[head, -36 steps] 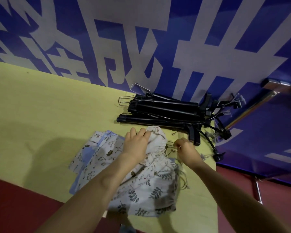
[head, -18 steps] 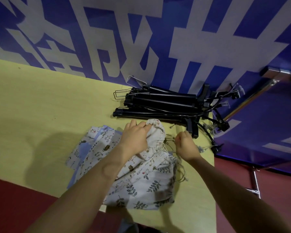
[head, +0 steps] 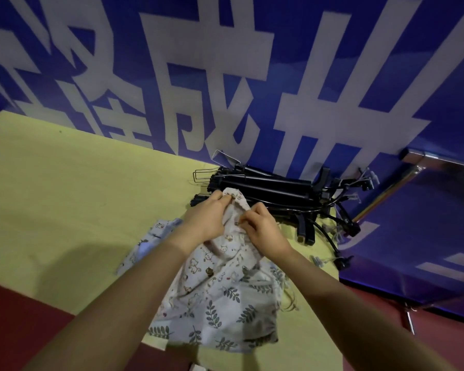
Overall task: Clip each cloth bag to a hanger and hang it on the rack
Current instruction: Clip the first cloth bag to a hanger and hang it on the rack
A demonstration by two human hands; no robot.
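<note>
Two hands on one cloth bag (head: 220, 266), top edge bunched.
Left hand (head: 206, 218) and right hand (head: 263, 231) fingers pinch its rim; black hangers (head: 268, 188) lie just beyond the fingertips on the yellow desk (head: 78, 196).

A cream cloth bag with small cat prints (head: 220, 253) was lifted at its top edge, gathered and creased, its lower part resting on the other bags. Under it lay a bag with grey-green leaf prints (head: 225, 317), flat and wrinkled, reaching over the near edge of the desk. A pale blue printed bag (head: 150, 242) lay flat to the left, partly covered by the others. Behind them a pile of black clip hangers (head: 265, 188) lay on its side near the far edge of the desk, hooks pointing right.
</note>
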